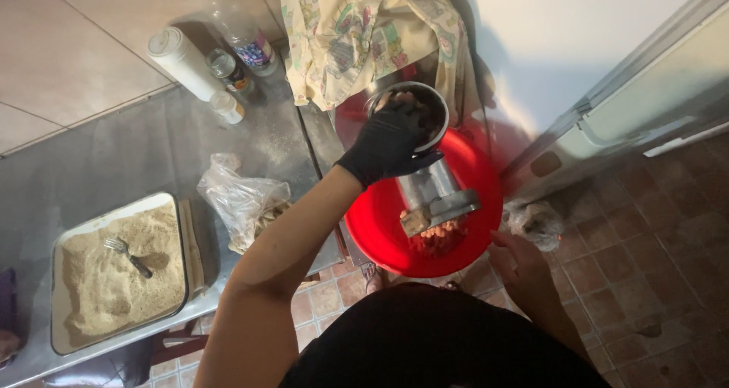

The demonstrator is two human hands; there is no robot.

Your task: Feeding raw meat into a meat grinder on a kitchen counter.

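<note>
1. At the far left, the tray of crumbs [114, 274] is sitting on the steel counter [114, 152] with a fork [127, 255] lying in it. It is near the counter's front edge, so I judge a knock from my elbow could be tipping crumbs onto the tiled floor [668, 244].

2. Next, the clear plastic bag [243, 198] is slumping just beside my forearm. If I am swinging that arm back carelessly, I could be dragging it off the counter.

3. Behind it, the bottles and jars [220, 61] are standing close together, upright, well apart from my hands; little risk there.

4. My left hand [391, 137], in a black glove, is pressing down into the metal hopper [433, 103] of the grinder [433, 194]. My fingers are curled narrow over what is inside; I cannot tell exactly what they are holding. Pushing too deep is the main danger: the glove or fingertips could be catching in the feed.

5. The ground red mince [437, 240] is dropping into the red basin [380, 228] under the outlet.

6. My bare right hand [516, 263] is resting open at the basin's rim. If it is letting go, the basin could be sliding and the mince spilling.
</note>
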